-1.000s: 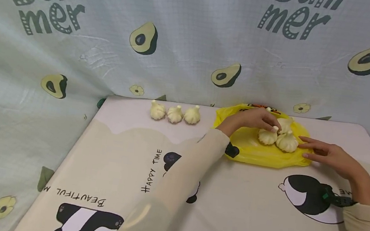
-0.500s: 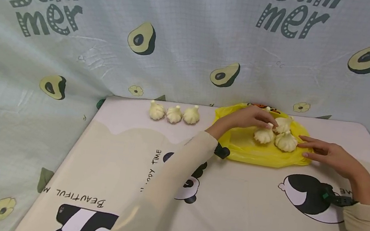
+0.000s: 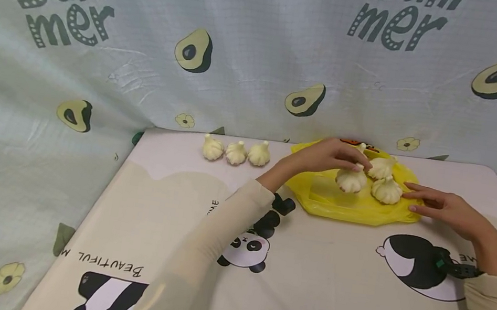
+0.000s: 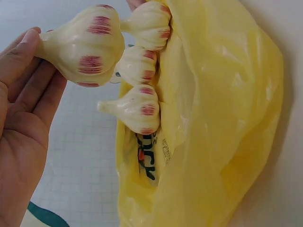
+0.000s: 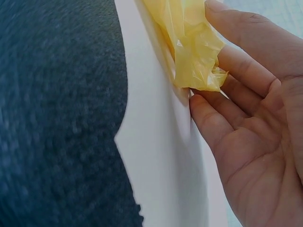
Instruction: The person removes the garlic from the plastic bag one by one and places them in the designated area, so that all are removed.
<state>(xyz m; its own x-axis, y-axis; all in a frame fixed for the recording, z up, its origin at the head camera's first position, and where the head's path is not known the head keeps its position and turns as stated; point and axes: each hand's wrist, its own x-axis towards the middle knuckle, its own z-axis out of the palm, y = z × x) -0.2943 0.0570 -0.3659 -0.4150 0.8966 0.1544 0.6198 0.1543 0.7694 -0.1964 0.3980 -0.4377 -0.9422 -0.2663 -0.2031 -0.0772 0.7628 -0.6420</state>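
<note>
1. The left hand (image 3: 334, 155) pinches a garlic bulb (image 4: 85, 47) by its stem, thumb and fingertips closed on the narrow neck, while the palm stays uncurled. The bulb hangs over the left part of a yellow bag (image 3: 336, 209).
2. The right hand (image 3: 448, 209) lies at the bag's right edge, fingers loosely extended and the thumb apart from them. A crumpled corner of the plastic sits between thumb and fingers; how firmly they press on it, one cannot tell.
3. The left wrist view shows reddish-purple streaks around the bulb's root end, mostly out of sight from the head, and dark lettering (image 4: 147, 158) on the bag. It also shows three bulbs (image 4: 137, 66) in a row at the bag; from the head, the left hand partly hides one of them.
4. The head view alone shows three more bulbs (image 3: 236, 153) standing side by side on the bench (image 3: 332, 272), left of the bag, stems up.
5. The right wrist view brings out the fingertips behind the thin, wrinkled plastic.
6. The held bulb is creamy white, rounded and ribbed into cloves, tapering to a smooth stem; in the head view its stem points up.
</note>
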